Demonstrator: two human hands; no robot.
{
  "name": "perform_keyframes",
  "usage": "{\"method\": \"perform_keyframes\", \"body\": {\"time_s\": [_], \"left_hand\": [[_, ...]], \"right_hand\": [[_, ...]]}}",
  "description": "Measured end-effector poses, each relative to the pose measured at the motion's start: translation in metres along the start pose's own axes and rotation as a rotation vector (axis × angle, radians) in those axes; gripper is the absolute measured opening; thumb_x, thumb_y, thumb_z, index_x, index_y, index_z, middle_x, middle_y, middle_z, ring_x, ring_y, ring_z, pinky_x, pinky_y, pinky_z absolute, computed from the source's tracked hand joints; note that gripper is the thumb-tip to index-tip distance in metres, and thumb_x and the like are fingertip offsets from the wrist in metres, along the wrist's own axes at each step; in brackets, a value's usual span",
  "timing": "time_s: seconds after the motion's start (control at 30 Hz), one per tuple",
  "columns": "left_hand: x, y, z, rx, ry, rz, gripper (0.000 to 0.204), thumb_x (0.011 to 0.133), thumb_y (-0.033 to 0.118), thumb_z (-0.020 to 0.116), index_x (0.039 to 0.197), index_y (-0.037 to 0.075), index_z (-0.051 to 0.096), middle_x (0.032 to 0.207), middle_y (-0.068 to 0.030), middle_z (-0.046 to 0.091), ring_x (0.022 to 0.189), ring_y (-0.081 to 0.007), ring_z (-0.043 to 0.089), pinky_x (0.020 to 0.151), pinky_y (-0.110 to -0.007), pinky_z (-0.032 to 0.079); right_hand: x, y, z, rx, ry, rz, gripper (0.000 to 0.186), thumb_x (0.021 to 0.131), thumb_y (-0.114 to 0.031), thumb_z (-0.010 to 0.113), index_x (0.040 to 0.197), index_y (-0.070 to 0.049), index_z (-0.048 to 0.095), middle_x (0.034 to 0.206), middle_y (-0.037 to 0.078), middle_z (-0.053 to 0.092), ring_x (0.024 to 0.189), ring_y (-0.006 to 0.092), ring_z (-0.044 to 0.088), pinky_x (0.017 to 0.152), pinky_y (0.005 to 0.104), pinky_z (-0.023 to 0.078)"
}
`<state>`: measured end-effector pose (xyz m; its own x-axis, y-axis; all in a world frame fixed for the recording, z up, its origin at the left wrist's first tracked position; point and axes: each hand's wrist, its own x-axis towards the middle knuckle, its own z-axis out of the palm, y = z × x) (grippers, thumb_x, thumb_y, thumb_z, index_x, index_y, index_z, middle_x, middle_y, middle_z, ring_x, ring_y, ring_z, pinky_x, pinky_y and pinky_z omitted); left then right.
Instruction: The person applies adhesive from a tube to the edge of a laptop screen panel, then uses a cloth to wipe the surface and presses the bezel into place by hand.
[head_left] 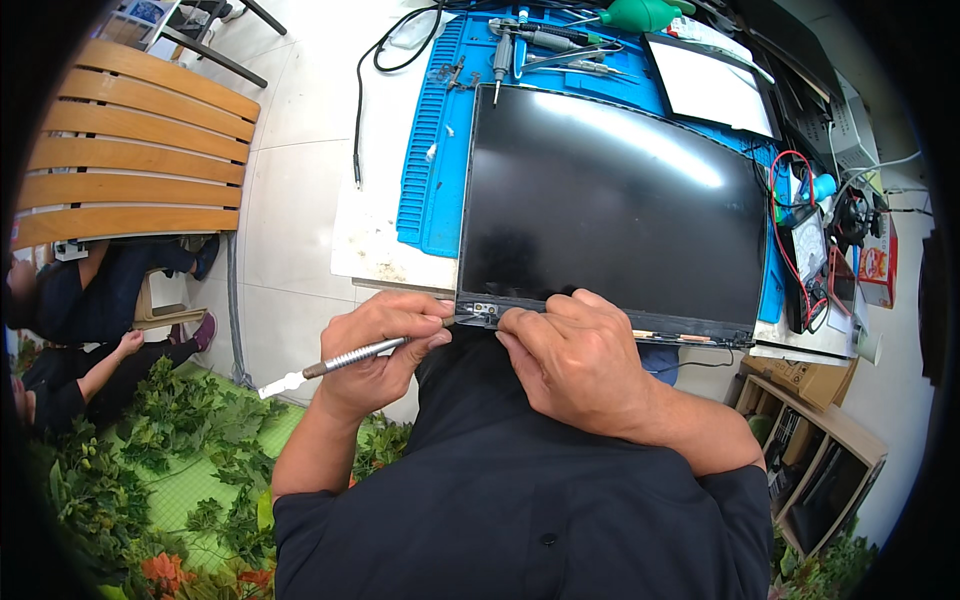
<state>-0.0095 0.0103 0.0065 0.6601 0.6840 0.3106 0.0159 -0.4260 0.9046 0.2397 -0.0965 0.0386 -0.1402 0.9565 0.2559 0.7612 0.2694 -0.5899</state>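
A laptop screen (610, 215) with a black panel lies face up on a blue work mat (430, 170), its lower edge towards me. My left hand (380, 340) grips a slim pen-like tool (355, 356) with a ribbed metal shaft and a white rear end. The tool's thin tip points at a small metal hinge bracket (485, 309) in the screen's lower left corner. Beside that bracket, my right hand (580, 350) is closed on the screen's lower edge, thumb below and fingers above. Its fingertips are partly hidden.
Screwdrivers (502, 65) and tweezers lie at the mat's far end, near a green air blower (640, 14). A white pad (708, 85) and cables (785, 220) crowd the right. A slatted wooden bench (140, 150) and seated people (100, 310) are at left.
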Motion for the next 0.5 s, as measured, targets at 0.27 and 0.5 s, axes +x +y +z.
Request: {"method": "perform_keyframes", "body": {"time_s": [0.27, 0.5], "left_hand": [[0.0020, 0.0021, 0.0002, -0.008, -0.007, 0.002, 0.023, 0.092, -0.006, 0.088, 0.109, 0.002, 0.073, 0.109, -0.0203, 0.082, 0.107, -0.0318, 0.082, 0.094, -0.042, 0.068], [0.0028, 0.0018, 0.0015, 0.042, -0.018, 0.024, 0.022, 0.091, -0.006, 0.089, 0.105, 0.002, 0.074, 0.109, -0.0205, 0.083, 0.107, -0.0316, 0.083, 0.093, -0.041, 0.068]], "right_hand": [[-0.0003, 0.0018, 0.0007, -0.022, -0.013, -0.009, 0.021, 0.085, -0.004, 0.089, 0.100, -0.005, 0.076, 0.070, 0.004, 0.059, 0.064, 0.0227, 0.059, 0.063, 0.0384, 0.045], [-0.0003, 0.0012, 0.0024, -0.018, 0.002, -0.016, 0.020, 0.085, -0.003, 0.089, 0.100, -0.005, 0.076, 0.071, 0.004, 0.059, 0.064, 0.0227, 0.059, 0.064, 0.0385, 0.045]]}}
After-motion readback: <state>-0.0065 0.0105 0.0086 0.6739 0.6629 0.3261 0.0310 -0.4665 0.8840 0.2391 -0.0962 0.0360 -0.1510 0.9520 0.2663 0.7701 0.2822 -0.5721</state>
